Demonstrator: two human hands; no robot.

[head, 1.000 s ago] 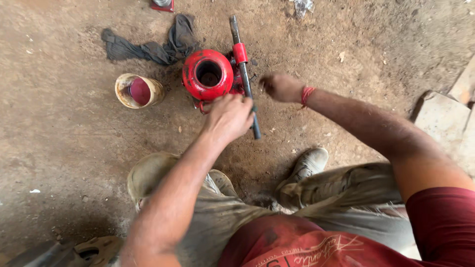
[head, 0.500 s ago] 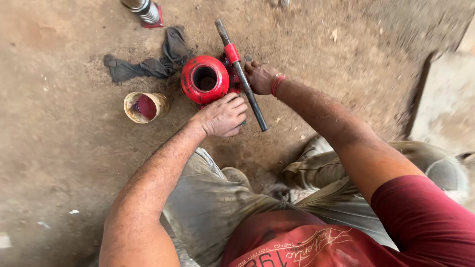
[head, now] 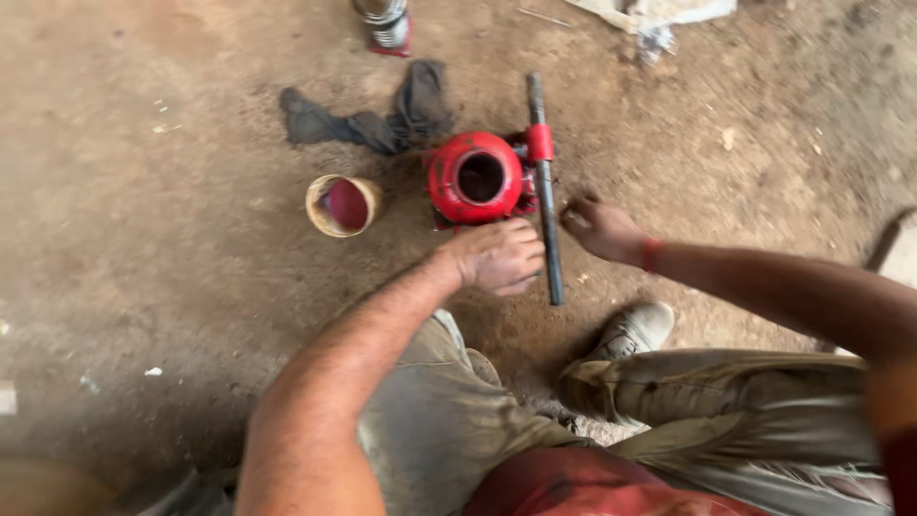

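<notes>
I am steadying the red round-bodied jack (head: 478, 178) standing upright on the dirt floor (head: 172, 287), with my left hand (head: 499, 256) curled loosely against its near side, fingers bent but not visibly clamped on anything. My right hand (head: 600, 227) is hovering just right of the dark handle bar (head: 544, 191), fingers half open and holding nothing. To do this well, I am judging that the left hand should be bracing the body firmly while the right takes the bar near its free end. A small cup (head: 344, 204) and a dark rag (head: 382, 119) are lying beside the jack. Compared with 0.5 seconds ago, my right hand is sitting off the bar rather than against it, and the bar is lying closer to vertical in my view.
</notes>
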